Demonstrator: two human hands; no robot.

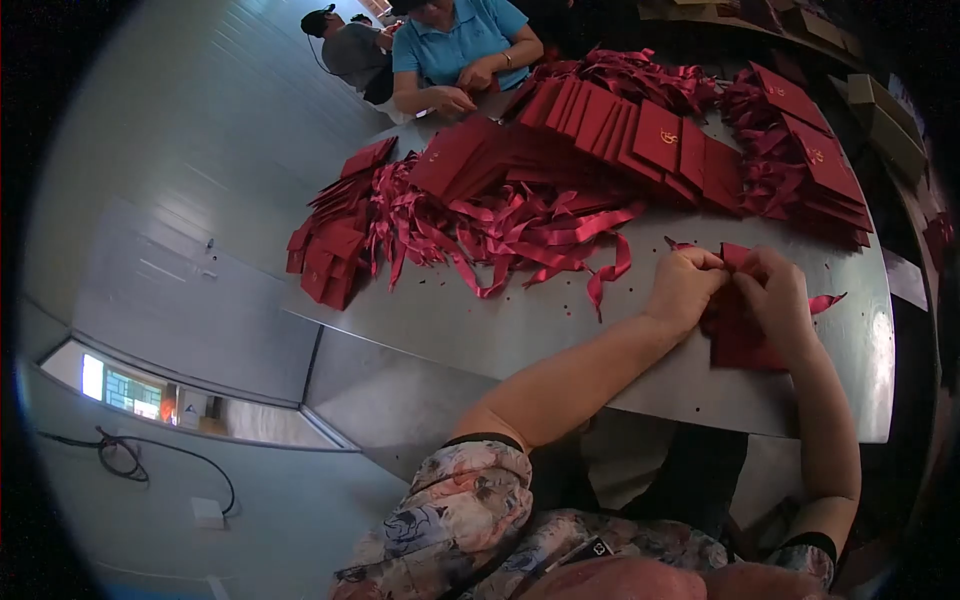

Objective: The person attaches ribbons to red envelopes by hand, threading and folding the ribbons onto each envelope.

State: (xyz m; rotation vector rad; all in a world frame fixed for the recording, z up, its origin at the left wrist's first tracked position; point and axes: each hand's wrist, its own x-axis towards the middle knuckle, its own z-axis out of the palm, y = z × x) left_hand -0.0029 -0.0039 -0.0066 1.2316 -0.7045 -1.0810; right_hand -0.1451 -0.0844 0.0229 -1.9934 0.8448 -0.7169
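Observation:
Near the right front of the metal table, a dark red bag [745, 335] lies under both hands. My left hand [688, 285] pinches at the bag's upper edge from the left. My right hand [775, 290] is closed at the same edge, close to the left fingertips. What the fingertips grip is small and partly hidden, seemingly the bag's top edge or its ribbon. A pink-red ribbon end [826, 302] sticks out to the right of my right hand, and another short end shows by my left hand.
Rows of red bags [600, 125] with a tangle of ribbons [500, 235] spread over the far side of the table [450, 325]. More bags [825, 160] are stacked at the right. A co-worker in a blue shirt [455, 45] sits opposite. Cardboard boxes [885, 125] stand at the right.

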